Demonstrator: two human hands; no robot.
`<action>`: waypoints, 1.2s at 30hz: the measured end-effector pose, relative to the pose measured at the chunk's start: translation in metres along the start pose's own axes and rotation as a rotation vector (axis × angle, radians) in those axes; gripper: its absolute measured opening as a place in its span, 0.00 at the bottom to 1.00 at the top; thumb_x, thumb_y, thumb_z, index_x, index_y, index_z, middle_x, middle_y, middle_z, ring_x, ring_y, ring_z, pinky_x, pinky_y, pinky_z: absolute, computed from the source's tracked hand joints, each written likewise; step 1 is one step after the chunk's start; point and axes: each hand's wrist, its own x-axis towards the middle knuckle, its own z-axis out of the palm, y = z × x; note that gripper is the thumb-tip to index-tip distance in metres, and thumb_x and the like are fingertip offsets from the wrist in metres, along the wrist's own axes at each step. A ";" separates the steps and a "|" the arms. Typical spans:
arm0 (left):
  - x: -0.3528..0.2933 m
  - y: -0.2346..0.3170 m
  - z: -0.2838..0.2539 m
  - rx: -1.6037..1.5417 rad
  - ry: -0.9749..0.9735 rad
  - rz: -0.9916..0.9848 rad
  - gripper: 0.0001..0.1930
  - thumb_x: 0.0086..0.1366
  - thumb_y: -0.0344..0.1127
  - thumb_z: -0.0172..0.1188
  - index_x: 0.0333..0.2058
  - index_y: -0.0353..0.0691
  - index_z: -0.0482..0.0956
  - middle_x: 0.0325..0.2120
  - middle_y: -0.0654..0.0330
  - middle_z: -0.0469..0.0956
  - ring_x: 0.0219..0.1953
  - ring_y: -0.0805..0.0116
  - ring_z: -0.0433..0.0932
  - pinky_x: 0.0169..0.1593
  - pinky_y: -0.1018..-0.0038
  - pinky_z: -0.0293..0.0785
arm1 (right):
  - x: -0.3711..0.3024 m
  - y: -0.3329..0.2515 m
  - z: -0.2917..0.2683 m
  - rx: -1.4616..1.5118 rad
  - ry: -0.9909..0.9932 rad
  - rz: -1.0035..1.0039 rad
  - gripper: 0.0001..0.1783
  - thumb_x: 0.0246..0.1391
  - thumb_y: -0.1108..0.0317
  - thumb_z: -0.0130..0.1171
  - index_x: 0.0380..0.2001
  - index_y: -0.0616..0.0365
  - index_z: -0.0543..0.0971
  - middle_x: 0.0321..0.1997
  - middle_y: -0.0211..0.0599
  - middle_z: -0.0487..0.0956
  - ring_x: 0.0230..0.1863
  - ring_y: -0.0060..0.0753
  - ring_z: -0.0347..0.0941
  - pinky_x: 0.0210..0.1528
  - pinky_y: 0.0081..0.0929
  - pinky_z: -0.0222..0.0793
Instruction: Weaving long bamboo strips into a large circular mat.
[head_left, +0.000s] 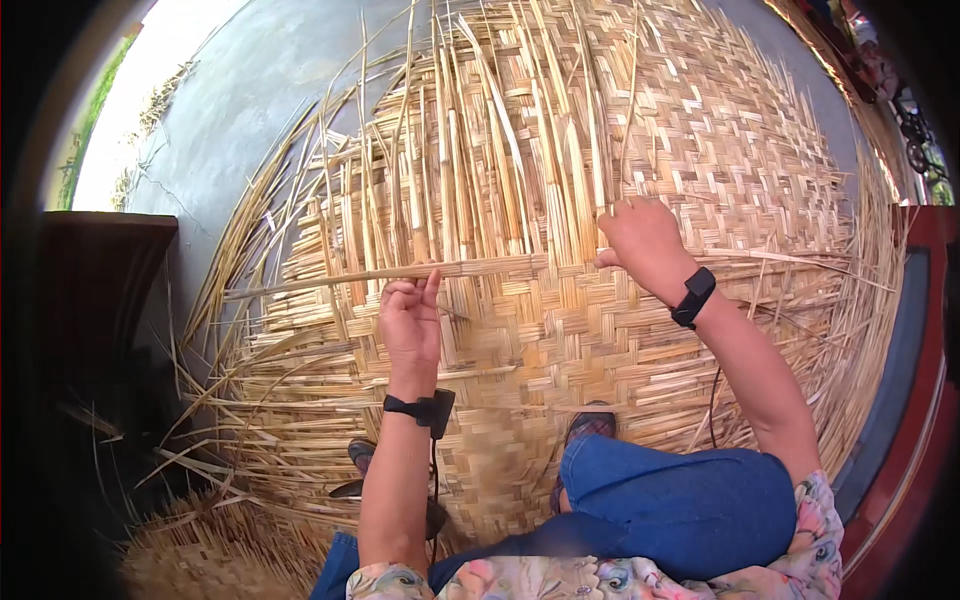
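A large half-woven mat (720, 130) of flat straw-coloured strips lies under both hands. One long crosswise strip (340, 279) runs from the left towards the middle and passes among the lengthwise strips. My left hand (411, 322) is below that strip, palm turned up, fingers curled and pressed to it. At the other side my right hand (645, 243) is back-up over the weave, its fingers bent around the upper ends of lengthwise strips (575, 190). Its thumb lies lower, and the fingertips are partly hidden. Several unwoven strips rise loosely beyond the hands.
Loose strip ends (250, 240) fan out along the mat's left edge, over a grey floor (270, 60). A dark wooden piece of furniture (105, 260) stands at the left. My blue-trousered knee (680, 490) and a shoe (590, 425) are on the near side. A red ledge (925, 400) borders the right.
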 end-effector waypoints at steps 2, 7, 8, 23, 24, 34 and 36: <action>0.007 0.015 0.007 -0.297 -0.062 -0.317 0.07 0.71 0.26 0.49 0.32 0.34 0.75 0.47 0.51 0.78 0.46 0.61 0.81 0.51 0.69 0.84 | 0.015 -0.031 -0.021 0.519 0.138 0.030 0.17 0.57 0.59 0.63 0.44 0.58 0.77 0.39 0.45 0.80 0.46 0.49 0.76 0.47 0.43 0.71; 0.060 0.012 0.049 0.845 -0.414 -0.277 0.09 0.70 0.29 0.51 0.39 0.31 0.79 0.41 0.49 0.81 0.38 0.58 0.83 0.40 0.71 0.82 | 0.050 -0.052 0.059 0.898 -0.032 -0.140 0.14 0.61 0.61 0.58 0.47 0.53 0.76 0.39 0.42 0.75 0.46 0.45 0.75 0.50 0.41 0.70; 0.081 0.004 0.036 1.252 -0.482 -0.127 0.13 0.70 0.36 0.54 0.40 0.30 0.79 0.37 0.50 0.82 0.35 0.59 0.83 0.38 0.70 0.80 | 0.053 -0.055 0.056 0.821 -0.036 -0.189 0.11 0.60 0.61 0.59 0.44 0.51 0.78 0.37 0.40 0.74 0.44 0.44 0.75 0.50 0.40 0.70; 0.112 -0.027 0.078 0.413 -0.520 -0.811 0.40 0.74 0.64 0.33 0.56 0.27 0.72 0.47 0.48 0.80 0.52 0.57 0.80 0.55 0.62 0.79 | 0.036 -0.066 0.070 1.160 0.343 0.297 0.12 0.56 0.63 0.59 0.29 0.61 0.72 0.23 0.45 0.70 0.25 0.46 0.69 0.30 0.37 0.65; 0.110 -0.028 0.083 0.410 -0.520 -0.816 0.40 0.74 0.64 0.33 0.56 0.27 0.72 0.47 0.48 0.80 0.52 0.57 0.80 0.55 0.62 0.79 | 0.037 -0.067 0.071 1.159 0.339 0.301 0.12 0.56 0.63 0.59 0.29 0.61 0.72 0.23 0.45 0.70 0.25 0.46 0.69 0.30 0.37 0.65; 0.125 -0.019 0.122 0.868 -0.974 -0.554 0.38 0.59 0.35 0.72 0.63 0.31 0.61 0.48 0.57 0.77 0.44 0.67 0.78 0.49 0.69 0.78 | 0.047 -0.071 0.079 1.029 0.230 0.126 0.12 0.57 0.68 0.56 0.43 0.59 0.78 0.37 0.47 0.78 0.41 0.53 0.75 0.44 0.45 0.70; 0.110 0.002 0.133 0.797 -0.917 -0.482 0.40 0.59 0.34 0.71 0.64 0.30 0.58 0.44 0.55 0.79 0.44 0.67 0.79 0.48 0.69 0.76 | 0.052 -0.061 0.081 1.017 0.115 0.065 0.14 0.57 0.68 0.56 0.46 0.58 0.79 0.40 0.48 0.78 0.44 0.54 0.75 0.47 0.45 0.71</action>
